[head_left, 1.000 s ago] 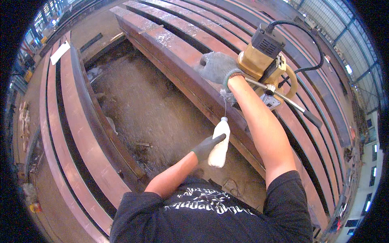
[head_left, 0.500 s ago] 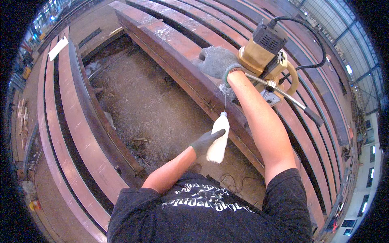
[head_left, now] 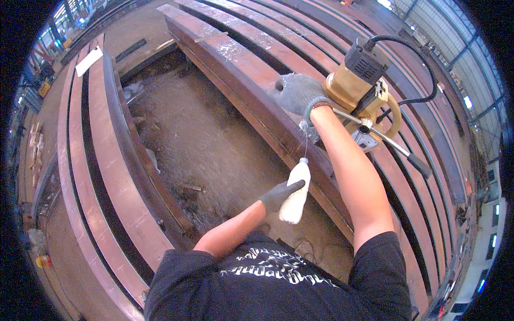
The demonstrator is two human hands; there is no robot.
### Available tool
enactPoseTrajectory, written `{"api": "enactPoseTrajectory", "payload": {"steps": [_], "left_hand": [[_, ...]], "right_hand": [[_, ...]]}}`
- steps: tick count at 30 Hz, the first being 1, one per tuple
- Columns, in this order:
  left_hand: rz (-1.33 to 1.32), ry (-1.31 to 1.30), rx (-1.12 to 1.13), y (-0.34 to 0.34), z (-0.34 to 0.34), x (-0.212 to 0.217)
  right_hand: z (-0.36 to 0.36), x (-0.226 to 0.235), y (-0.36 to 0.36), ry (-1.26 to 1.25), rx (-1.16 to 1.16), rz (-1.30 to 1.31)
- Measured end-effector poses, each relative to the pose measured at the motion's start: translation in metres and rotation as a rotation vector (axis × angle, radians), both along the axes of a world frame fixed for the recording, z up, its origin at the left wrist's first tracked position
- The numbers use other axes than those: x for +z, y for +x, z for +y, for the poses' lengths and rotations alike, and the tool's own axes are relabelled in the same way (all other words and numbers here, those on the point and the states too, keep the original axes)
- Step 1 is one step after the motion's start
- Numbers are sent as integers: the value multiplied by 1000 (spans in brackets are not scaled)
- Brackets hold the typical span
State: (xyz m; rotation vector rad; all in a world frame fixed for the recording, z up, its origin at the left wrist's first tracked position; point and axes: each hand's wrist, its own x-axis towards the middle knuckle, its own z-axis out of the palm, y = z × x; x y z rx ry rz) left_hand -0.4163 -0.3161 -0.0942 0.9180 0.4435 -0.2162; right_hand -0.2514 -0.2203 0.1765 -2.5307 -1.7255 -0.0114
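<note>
My left hand [head_left: 278, 197], in a dark glove, is closed around a white plastic squeeze bottle [head_left: 295, 199]. The bottle tilts with its nozzle up, and a thin stream runs between it and pale wet shavings [head_left: 309, 131] below my right wrist. My right hand [head_left: 302, 95], in a grey knitted glove, is curled beside a tan and black magnetic drill [head_left: 348, 80]. A metal feed handle [head_left: 348, 116] runs from the drill's hub into that hand; the grip inside is hidden. Another handle with a black grip [head_left: 419, 166] points toward the lower right. The drill stands on a reddish-brown steel beam [head_left: 251, 67].
More long beams lie parallel on the right, with dark gaps between them. A second group of beams [head_left: 115, 155] is at the left, bearing a white sheet [head_left: 89, 61]. Dirty floor [head_left: 198, 139] shows between the groups. A black cable [head_left: 431, 69] loops from the drill's top.
The whole view has shifted slightly, so everything appears a little lower and farther right. Both hands keep their holds, and the thin stream still shows at the bottle's nozzle.
</note>
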Motion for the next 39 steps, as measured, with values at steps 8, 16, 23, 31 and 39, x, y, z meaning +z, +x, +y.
{"api": "enactPoseTrajectory", "payload": {"steps": [8, 16, 23, 31, 39], "left_hand": [[-27, -32, 48, 2, 0, -2], [-4, 3, 74, 0, -1, 5], [15, -180, 41, 0, -3, -5], [33, -245, 69, -1, -2, 11], [-1, -126, 49, -5, -4, 3]], "right_hand": [[-1, 4, -4, -45, -33, -8], [-2, -2, -6, -3, -30, -51], [-4, -2, -4, 21, -52, -5], [-6, 0, -8, 24, -51, -6], [-7, -7, -8, -14, -36, -29]]}}
